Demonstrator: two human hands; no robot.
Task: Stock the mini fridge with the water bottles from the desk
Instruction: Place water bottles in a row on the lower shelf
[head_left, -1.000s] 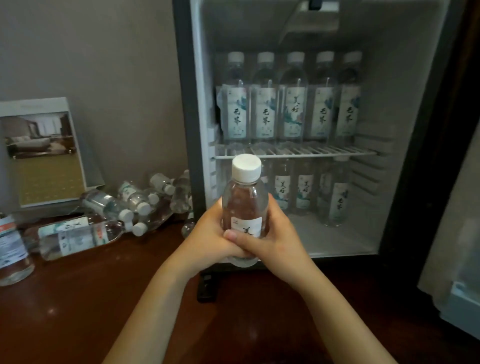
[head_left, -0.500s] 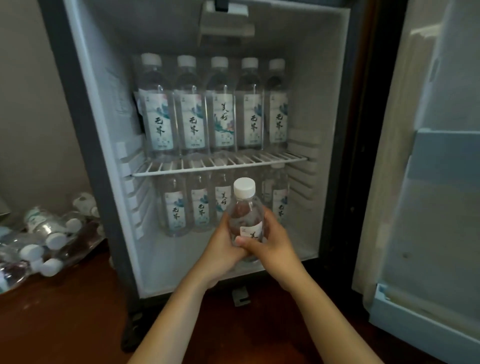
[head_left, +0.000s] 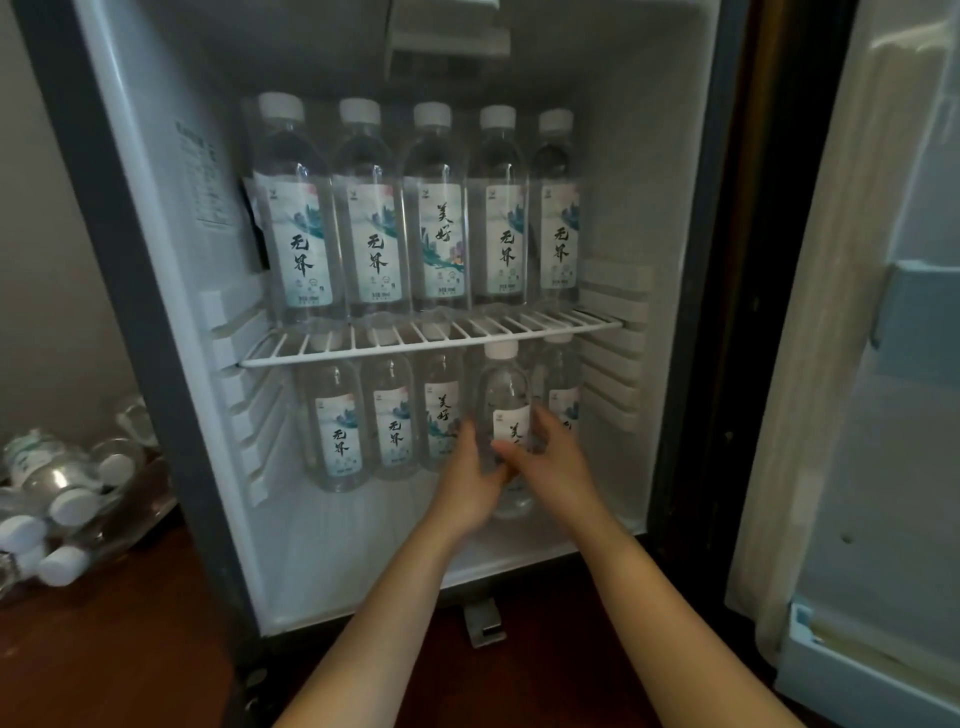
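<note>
The mini fridge (head_left: 613, 156) stands open on the dark wooden desk (head_left: 104, 660). Both my hands reach into its lower compartment around one clear water bottle (head_left: 505, 395) with a white cap and white label. My left hand (head_left: 470, 483) wraps its left side. On the right side my right hand (head_left: 553, 462) holds it, thumb across the front. The bottle is upright, in a gap of the lower row (head_left: 389, 421), its cap just under the wire shelf (head_left: 431, 343). A full row of bottles (head_left: 436, 218) stands on that shelf.
Several more water bottles (head_left: 62, 493) lie in a heap on the desk left of the fridge, against the grey wall. The fridge door (head_left: 893, 364) hangs open at the right, its lower rack close to my right arm.
Both hands carried the bottle from in front of the fridge into the lower compartment, up to the row at the back. The view moved closer to the fridge.
</note>
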